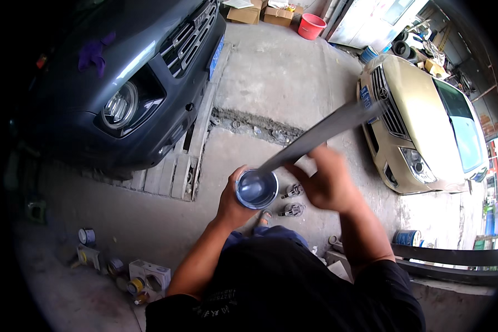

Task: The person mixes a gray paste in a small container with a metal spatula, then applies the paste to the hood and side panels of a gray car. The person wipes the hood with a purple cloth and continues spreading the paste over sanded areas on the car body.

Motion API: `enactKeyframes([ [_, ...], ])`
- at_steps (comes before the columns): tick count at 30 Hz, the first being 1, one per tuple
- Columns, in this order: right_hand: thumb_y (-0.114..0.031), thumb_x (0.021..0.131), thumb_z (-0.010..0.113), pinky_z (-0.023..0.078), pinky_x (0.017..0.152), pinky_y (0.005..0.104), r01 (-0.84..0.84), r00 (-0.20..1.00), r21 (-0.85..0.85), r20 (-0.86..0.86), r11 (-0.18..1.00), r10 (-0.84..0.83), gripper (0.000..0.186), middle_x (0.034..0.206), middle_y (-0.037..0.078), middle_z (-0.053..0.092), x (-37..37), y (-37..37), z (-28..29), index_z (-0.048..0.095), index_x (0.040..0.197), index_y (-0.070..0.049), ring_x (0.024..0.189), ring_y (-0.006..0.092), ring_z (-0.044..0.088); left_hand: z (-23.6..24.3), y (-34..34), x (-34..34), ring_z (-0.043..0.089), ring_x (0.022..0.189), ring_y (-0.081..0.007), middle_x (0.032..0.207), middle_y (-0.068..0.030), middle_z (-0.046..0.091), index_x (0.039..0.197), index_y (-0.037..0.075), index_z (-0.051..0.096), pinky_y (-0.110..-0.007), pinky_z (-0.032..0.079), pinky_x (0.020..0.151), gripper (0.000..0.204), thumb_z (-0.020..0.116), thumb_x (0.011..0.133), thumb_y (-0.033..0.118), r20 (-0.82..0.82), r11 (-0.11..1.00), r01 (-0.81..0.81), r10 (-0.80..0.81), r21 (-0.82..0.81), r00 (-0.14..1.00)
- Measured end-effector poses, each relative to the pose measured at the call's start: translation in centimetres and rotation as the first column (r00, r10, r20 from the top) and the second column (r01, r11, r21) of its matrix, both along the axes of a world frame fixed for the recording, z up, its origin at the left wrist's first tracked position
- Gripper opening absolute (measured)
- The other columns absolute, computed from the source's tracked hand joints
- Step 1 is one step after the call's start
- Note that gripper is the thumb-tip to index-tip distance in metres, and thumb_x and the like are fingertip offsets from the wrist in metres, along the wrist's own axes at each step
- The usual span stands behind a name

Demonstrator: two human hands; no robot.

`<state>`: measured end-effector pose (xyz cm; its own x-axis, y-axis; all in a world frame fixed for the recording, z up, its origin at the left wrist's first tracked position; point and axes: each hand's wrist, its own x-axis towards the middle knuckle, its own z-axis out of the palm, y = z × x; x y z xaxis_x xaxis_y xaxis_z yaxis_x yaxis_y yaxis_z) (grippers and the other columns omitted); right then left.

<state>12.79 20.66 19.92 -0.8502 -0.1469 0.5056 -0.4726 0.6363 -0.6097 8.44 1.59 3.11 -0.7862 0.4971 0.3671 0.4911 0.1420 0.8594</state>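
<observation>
My left hand (232, 200) is wrapped around the side of an open round cup (258, 207) in front of my body. Grey-blue liquid that looks like paint (254, 191) lies inside it. My right hand (327, 183), smeared by motion, grips a long flat grey strip (318, 134) that resembles a stirring stick. The strip's lower end reaches the cup's mouth at the far rim; its upper end slants up to the right and blurs. Whether the tip touches the liquid is hard to see.
A dark car (122, 72) with a purple cloth (96, 54) stands left; a gold car (404, 105) stands right. Two small silvery objects (292, 209) sit on the floor near my feet. Tape rolls and a box (149, 271) lie lower left. A red bucket (312, 26) stands far back.
</observation>
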Motion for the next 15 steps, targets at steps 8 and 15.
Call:
enactKeyframes([
  [8, 0.007, 0.081, 0.066, 0.053, 0.066, 0.0360, 0.084, 0.996, -0.024, 0.002, 0.996, -0.084, 0.021, 0.087, 0.015, 0.067, -0.1, 1.2, -0.4, 0.061, 0.099, -0.002, 0.074, 0.0328, 0.067, -1.2, -0.3, 0.3, 0.059, 0.114, -0.0271, 0.124, -0.0159, 0.057, 0.136, 0.002, 0.035, -0.039, 0.047, 0.097, 0.091, 0.089, 0.064, 0.012, 0.063, 0.998, -0.013, 0.009, 0.067, 0.998],
  [15, 0.011, 0.083, 0.060, 0.053, 0.072, 0.0343, -0.015, 0.995, -0.061, 0.097, 0.998, 0.021, 0.020, 0.090, 0.014, 0.068, 1.5, 2.6, -0.3, 0.058, 0.100, 0.002, 0.084, 0.0263, 0.067, -2.0, -0.5, 0.5, 0.058, 0.115, -0.0318, 0.125, -0.0176, 0.057, 0.136, 0.003, 0.038, -0.039, 0.047, 0.097, 0.088, 0.088, 0.064, 0.014, 0.025, 0.993, -0.039, 0.036, 0.111, 0.999],
])
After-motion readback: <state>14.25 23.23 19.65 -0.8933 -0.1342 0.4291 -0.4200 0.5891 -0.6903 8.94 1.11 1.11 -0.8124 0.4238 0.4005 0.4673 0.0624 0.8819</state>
